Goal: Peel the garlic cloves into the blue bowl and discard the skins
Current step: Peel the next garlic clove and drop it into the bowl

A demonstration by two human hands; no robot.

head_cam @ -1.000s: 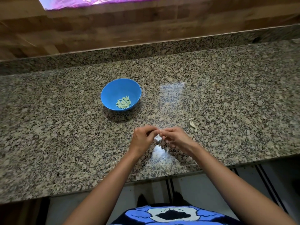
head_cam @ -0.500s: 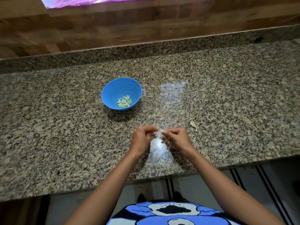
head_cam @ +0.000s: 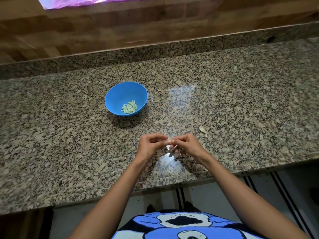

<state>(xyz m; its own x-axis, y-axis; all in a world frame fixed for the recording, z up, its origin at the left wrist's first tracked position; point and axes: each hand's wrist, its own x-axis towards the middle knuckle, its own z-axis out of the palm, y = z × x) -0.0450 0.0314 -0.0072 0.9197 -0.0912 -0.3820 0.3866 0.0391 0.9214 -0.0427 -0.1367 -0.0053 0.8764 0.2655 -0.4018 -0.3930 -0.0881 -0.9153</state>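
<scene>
together, left hand (head_cam: 149,146) and right hand (head_cam: 188,146) pinch one garlic clove (head_cam: 169,140) between them

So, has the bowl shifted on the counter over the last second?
No. The bowl sits at the same offset up and left of the loose skin on the counter; only the camera drifted slightly.

One wide-angle head camera looks forward and steeply down on the counter (head_cam: 69,135) from close above, bowl (head_cam: 120,94) left of centre, wall (head_cam: 155,31) along the top, edges probably lens-bowed.
</scene>
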